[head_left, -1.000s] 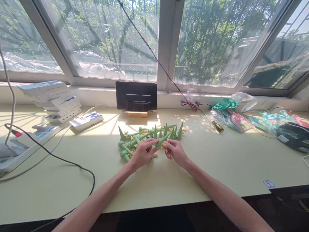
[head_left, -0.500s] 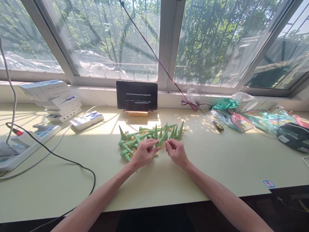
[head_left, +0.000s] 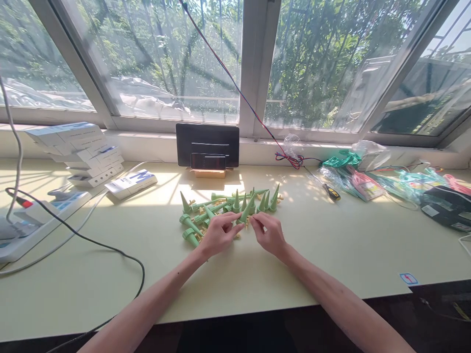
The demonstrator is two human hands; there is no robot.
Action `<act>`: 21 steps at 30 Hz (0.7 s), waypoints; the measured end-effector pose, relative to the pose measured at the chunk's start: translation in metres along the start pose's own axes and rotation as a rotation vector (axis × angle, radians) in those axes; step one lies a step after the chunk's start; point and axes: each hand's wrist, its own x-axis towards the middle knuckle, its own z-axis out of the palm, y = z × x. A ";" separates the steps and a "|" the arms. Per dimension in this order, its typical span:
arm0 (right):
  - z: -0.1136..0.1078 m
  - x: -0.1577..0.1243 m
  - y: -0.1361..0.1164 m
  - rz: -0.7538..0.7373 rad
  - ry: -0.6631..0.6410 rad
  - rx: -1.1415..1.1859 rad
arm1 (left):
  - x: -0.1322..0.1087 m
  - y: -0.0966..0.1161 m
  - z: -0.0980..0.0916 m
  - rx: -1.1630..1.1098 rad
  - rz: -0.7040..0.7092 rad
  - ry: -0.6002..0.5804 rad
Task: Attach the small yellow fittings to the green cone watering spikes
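Between the thumb and fingers of my left hand is a green plant watering spike, its pointed end tilted up and to the right. A small yellow valve shows at its lower side. My right hand is closed in a pinch right beside this valve; what lies between its fingertips is too small to make out. Around both hands lie several more green spikes with yellow valves. Some stand on their wide ends, like the upright spike at the right, while others lie flat, like the ribbed spike at the left.
A tablet with a phone before it leans on a wooden stand. White boxes and a power strip with cables are at the left. A screwdriver, bagged goods and a black case lie right.
The held spike has turned slightly more upright. My right fingertips have shifted a little beside its valve, while my left hand keeps its hold.
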 end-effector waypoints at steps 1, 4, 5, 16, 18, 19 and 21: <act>0.000 0.000 -0.001 0.039 -0.001 0.030 | 0.000 -0.001 0.000 0.004 0.004 -0.001; 0.001 0.002 -0.006 0.200 -0.020 0.160 | -0.001 -0.004 -0.001 0.021 0.016 -0.006; 0.001 0.003 -0.007 0.264 -0.030 0.222 | -0.001 -0.005 -0.001 0.026 0.019 -0.008; -0.002 0.011 0.001 0.837 -0.216 0.962 | -0.001 -0.005 -0.001 0.012 0.046 -0.025; -0.005 0.012 0.002 0.892 -0.257 1.039 | 0.000 -0.005 -0.001 0.014 0.052 -0.028; -0.006 0.012 0.002 0.914 -0.278 1.071 | 0.000 -0.004 -0.001 0.018 0.057 -0.029; -0.007 0.013 0.002 0.945 -0.307 1.121 | 0.000 -0.003 -0.001 0.028 0.071 -0.028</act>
